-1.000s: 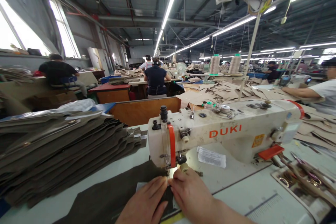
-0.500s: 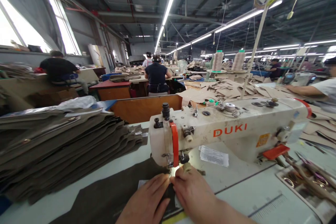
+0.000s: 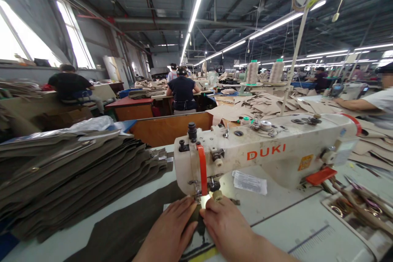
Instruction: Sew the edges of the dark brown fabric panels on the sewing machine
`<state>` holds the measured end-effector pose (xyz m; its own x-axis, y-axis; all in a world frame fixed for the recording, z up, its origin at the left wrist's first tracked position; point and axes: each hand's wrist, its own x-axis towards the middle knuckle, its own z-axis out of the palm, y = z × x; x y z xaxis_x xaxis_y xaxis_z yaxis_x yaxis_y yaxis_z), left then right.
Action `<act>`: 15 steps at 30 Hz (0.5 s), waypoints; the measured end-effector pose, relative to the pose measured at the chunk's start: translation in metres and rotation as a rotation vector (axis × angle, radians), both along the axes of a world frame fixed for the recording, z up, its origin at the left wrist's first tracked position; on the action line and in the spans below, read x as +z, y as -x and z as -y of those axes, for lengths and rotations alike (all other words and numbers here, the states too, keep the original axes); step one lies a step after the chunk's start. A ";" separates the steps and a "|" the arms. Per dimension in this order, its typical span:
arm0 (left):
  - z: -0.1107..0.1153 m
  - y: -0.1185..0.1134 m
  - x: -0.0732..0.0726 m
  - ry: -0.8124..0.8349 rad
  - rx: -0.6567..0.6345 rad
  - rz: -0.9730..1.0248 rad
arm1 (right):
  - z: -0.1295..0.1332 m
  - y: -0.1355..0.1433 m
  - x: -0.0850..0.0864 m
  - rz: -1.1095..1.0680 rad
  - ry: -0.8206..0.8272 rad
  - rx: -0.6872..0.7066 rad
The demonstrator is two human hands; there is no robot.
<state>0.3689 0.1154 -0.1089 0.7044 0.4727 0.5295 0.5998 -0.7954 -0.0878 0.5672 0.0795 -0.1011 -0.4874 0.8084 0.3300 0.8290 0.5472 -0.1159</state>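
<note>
A dark olive fabric piece (image 3: 123,217) lies on the pale table, its right end under the needle area of a white sewing machine (image 3: 267,147) marked DUKI. My left hand (image 3: 172,227) presses flat on that fabric just left of the needle, thumb apart from the fingers. Close beside it, my right hand (image 3: 225,223) has its fingers drawn together at the fabric's edge, right of the lit needle area. The needle tip is hidden behind my fingers. A small white label (image 3: 166,206) shows partly by my left hand.
At the left rises a tall stack of dark fabric pieces (image 3: 76,172). White labels (image 3: 250,182) lie on the machine bed. A tray with scissors and rings (image 3: 346,217) sits at the right. Other people work beyond.
The fabric under my hands has shifted slightly, and a dark strip shows more between them. My hands stay near the needle. The view has shifted a little.
</note>
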 end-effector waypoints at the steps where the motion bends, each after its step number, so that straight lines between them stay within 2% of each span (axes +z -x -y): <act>1: -0.001 0.000 0.000 -0.001 0.010 -0.007 | 0.000 0.000 0.000 0.003 -0.003 -0.004; 6: -0.003 0.000 -0.002 0.041 0.024 -0.022 | 0.003 0.000 0.002 -0.008 -0.008 -0.028; 9: 0.001 0.008 -0.007 0.031 0.033 -0.014 | 0.005 -0.003 -0.002 -0.053 -0.048 -0.001; 12: 0.017 0.025 -0.012 -0.025 -0.001 -0.026 | 0.008 -0.005 -0.008 -0.180 -0.108 0.055; 15: 0.040 0.043 -0.006 -0.049 -0.028 -0.061 | 0.011 -0.006 -0.011 -0.287 -0.108 0.105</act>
<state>0.3263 0.0750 -0.1152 0.7487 0.4274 0.5067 0.5699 -0.8054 -0.1627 0.5727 0.0682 -0.1120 -0.4413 0.7111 0.5473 0.7092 0.6501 -0.2728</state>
